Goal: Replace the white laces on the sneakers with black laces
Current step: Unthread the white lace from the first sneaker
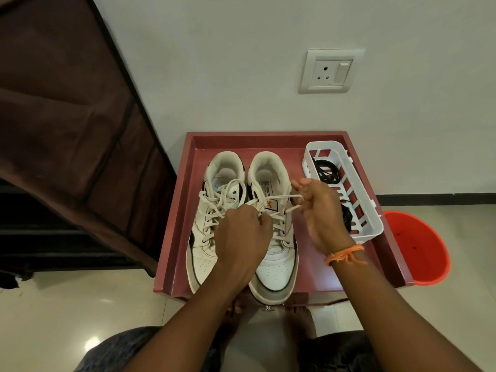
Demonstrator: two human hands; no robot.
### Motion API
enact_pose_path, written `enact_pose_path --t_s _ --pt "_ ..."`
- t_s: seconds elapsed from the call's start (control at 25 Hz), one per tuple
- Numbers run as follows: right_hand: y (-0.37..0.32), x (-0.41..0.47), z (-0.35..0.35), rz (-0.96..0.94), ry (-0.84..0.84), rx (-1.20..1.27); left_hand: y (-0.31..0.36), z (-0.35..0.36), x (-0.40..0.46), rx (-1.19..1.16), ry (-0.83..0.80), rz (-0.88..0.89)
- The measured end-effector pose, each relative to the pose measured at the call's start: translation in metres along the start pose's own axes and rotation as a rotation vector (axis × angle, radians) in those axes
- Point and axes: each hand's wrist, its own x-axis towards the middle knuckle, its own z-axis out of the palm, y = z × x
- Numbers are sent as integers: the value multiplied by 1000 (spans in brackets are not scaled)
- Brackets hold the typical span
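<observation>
- Two white sneakers sit side by side on a red tray-topped table (pixel 177 210), toes toward the person, heels toward the wall
- The left sneaker (pixel 212 216) is fully laced in white and tied in a loose bow near its tongue
- The right sneaker (pixel 273 237) is the one under the hands; its white lace (pixel 284 196) is drawn out sideways across the upper eyelets
- The left hand (pixel 241 237) comes in from below with the back of the hand up, knuckles bent, fingers curled down onto the lacing in the middle of the right sneaker, gripping the lace there
- The right hand (pixel 322 210) stands just to the right of that shoe, wrist cocked, thumb and fingers pinching the free end of the white lace and holding it taut
- An orange thread band (pixel 345 254) circles the right wrist
- Black laces (pixel 326 171) lie coiled in a white slotted basket (pixel 370 224) at the right side of the tray, close beside the right hand
- An orange bucket (pixel 418 248) stands on the floor to the right of the table
- A wall socket (pixel 331 71) sits above, and a brown fabric cover (pixel 67 116) hangs on the left
</observation>
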Motion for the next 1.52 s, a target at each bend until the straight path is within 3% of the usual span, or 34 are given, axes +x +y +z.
enact_pose_path --t_s 0.04,0.12,0.24,0.32,0.4,0.6,0.8,0.92,1.04,1.2,1.52 --pt "0 1 -3 -18 30 -85 -1 0 0 -27 5 -5" --pt "-1 2 0 -236 43 -393 -2 1 1 -24 6 -16" --pt "5 7 8 -578 -104 -796 -3 3 7 67 -23 -13" --pt "9 8 12 -646 -175 -1012 -4 4 12 93 -11 -14" --pt "9 8 14 -601 -199 -1104 -5 5 14 96 9 -10" --pt "6 9 3 -565 -131 -842 -2 8 5 116 19 6" --pt "-11 7 -42 -205 83 -512 0 7 4 132 3 10" --pt "-8 4 -36 -365 160 -690 2 7 4 125 0 10" --pt "-1 3 -2 -639 5 -988 2 6 4 135 -1 17" --pt "14 3 25 -638 -57 -1240 1 5 3 142 10 37" --pt "-7 11 -28 -427 272 -671 4 6 2 139 -15 28"
